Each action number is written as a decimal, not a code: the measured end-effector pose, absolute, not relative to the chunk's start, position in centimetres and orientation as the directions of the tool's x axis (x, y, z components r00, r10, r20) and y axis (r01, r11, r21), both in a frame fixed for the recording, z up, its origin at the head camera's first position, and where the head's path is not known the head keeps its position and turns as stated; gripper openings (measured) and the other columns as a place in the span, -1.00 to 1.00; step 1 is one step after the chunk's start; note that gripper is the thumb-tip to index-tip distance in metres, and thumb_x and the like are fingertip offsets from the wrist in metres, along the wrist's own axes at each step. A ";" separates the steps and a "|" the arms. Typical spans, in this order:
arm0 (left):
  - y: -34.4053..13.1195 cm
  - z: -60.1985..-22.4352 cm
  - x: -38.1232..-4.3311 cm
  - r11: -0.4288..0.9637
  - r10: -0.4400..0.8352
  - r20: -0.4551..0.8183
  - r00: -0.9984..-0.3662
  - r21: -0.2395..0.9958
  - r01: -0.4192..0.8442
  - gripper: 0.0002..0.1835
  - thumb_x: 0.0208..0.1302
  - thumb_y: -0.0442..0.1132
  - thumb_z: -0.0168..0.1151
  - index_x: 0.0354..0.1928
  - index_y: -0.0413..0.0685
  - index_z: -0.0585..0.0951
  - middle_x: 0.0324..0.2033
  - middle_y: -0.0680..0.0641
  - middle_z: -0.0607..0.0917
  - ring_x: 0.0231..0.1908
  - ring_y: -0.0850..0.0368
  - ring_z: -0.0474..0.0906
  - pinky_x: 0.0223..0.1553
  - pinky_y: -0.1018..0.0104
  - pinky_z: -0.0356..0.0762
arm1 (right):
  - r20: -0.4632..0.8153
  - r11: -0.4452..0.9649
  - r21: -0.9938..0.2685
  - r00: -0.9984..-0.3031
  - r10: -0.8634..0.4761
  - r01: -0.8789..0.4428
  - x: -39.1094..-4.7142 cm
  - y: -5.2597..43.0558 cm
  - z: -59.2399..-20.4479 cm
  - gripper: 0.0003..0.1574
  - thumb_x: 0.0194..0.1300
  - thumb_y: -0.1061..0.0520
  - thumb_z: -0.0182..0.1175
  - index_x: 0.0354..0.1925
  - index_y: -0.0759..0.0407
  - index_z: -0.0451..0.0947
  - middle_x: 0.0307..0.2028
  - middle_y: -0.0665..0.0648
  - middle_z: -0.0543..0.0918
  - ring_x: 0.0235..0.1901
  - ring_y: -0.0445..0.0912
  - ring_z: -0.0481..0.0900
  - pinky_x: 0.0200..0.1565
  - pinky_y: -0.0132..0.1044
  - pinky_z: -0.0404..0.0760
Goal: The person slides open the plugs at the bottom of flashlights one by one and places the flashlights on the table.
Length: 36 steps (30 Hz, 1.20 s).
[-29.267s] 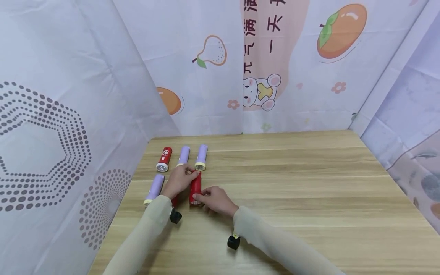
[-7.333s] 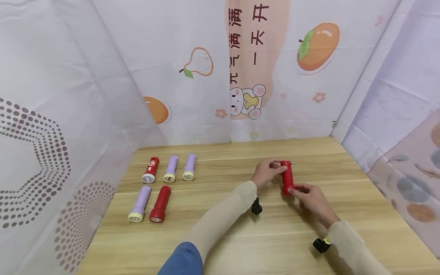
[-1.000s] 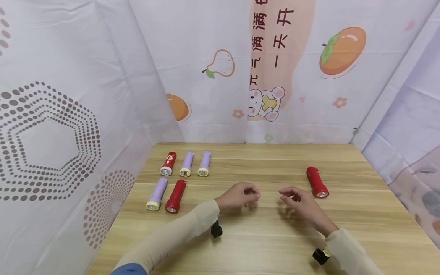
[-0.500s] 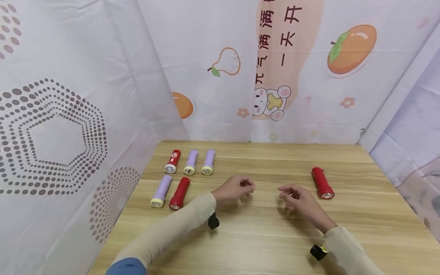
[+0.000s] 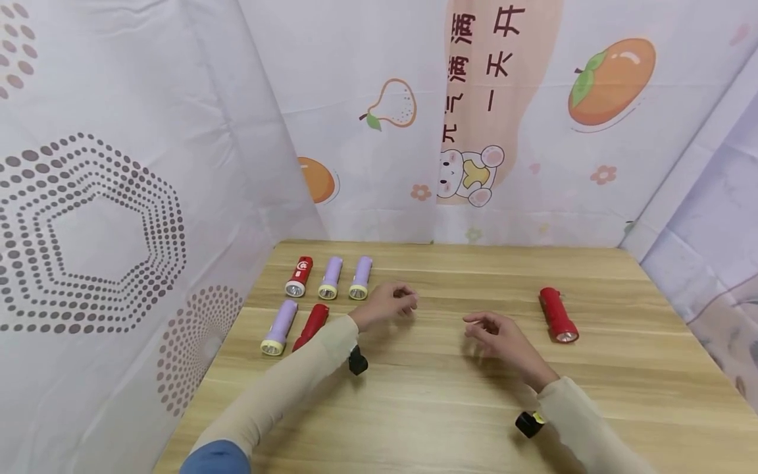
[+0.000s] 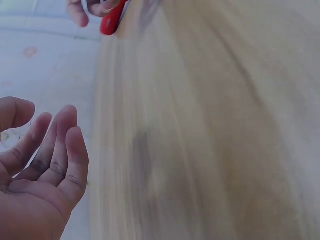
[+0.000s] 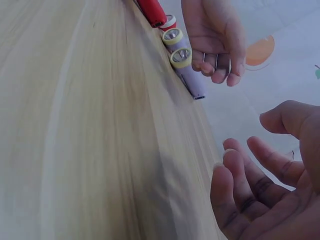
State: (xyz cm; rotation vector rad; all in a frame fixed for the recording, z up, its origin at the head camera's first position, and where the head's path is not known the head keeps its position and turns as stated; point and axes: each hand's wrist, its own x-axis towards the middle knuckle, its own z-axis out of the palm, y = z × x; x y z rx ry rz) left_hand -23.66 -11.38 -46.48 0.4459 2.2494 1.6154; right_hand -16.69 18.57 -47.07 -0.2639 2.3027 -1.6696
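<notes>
My left hand (image 5: 385,304) hovers above the table with loosely bent fingers and holds nothing. Closest to it is a purple flashlight (image 5: 361,278) with a cream head. My right hand (image 5: 503,339) is also off the table and holds nothing; its fingers and thumb are apart in the right wrist view. To its right lies a red flashlight (image 5: 557,315), lens toward me. At the left lie a white-headed red flashlight (image 5: 299,276), a second purple flashlight (image 5: 330,278), a third purple flashlight (image 5: 279,328) and another red flashlight (image 5: 314,322), whose lens end the left sleeve hides.
The wooden table (image 5: 438,408) meets printed cloth walls at the back, left and right. Black wrist cameras hang below the left wrist (image 5: 358,361) and the right wrist (image 5: 529,424).
Earlier both hands held a red flashlight near the left group, then farther right; it now lies released there. Over the last second the left hand shifts left and away, the right slightly left.
</notes>
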 end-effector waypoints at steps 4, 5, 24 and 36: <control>-12.1 -46.3 -24.4 0.261 0.399 -0.100 -0.911 0.965 0.008 -0.73 0.54 -0.16 0.20 0.03 -0.26 0.61 -0.18 -0.13 0.71 -0.12 -0.15 0.69 -0.01 0.05 0.69 | -0.117 0.296 -0.955 -0.937 -0.330 0.014 -17.0 17.4 -47.0 -0.45 0.54 0.00 0.21 0.29 0.32 0.49 -0.01 0.32 0.66 -0.19 0.11 0.58 -0.30 -0.15 0.71; -12.3 -46.2 -24.6 0.261 0.394 -0.098 -0.914 0.965 0.009 -0.73 0.54 -0.16 0.20 0.03 -0.26 0.61 -0.18 -0.13 0.71 -0.13 -0.14 0.69 -0.01 0.05 0.69 | -0.116 0.292 -0.956 -0.936 -0.332 0.015 -17.1 17.1 -47.0 -0.47 0.54 0.00 0.21 0.29 0.31 0.50 -0.02 0.33 0.66 -0.22 0.11 0.58 -0.33 -0.16 0.70; -17.5 -44.5 -28.1 0.285 0.193 -0.053 -0.980 0.959 0.005 -0.66 0.56 -0.20 0.17 0.13 -0.36 0.59 -0.09 -0.32 0.70 -0.19 -0.05 0.71 0.06 -0.13 0.63 | -0.155 0.343 -0.939 -0.932 -0.329 0.035 -18.8 11.9 -48.0 -0.58 0.52 -0.03 0.22 0.18 0.18 0.60 -0.13 0.20 0.71 -0.30 0.04 0.57 -0.41 -0.22 0.64; -18.7 -44.5 -29.5 0.399 0.016 0.003 -1.000 0.917 0.009 -0.73 0.51 -0.20 0.20 0.01 -0.29 0.68 -0.16 -0.16 0.72 -0.19 0.03 0.66 -0.12 0.22 0.64 | -0.115 0.339 -0.940 -0.911 -0.396 -0.029 -19.3 8.1 -48.8 -0.60 0.51 -0.01 0.24 0.10 0.25 0.61 -0.24 0.18 0.73 -0.43 -0.01 0.58 -0.47 -0.24 0.60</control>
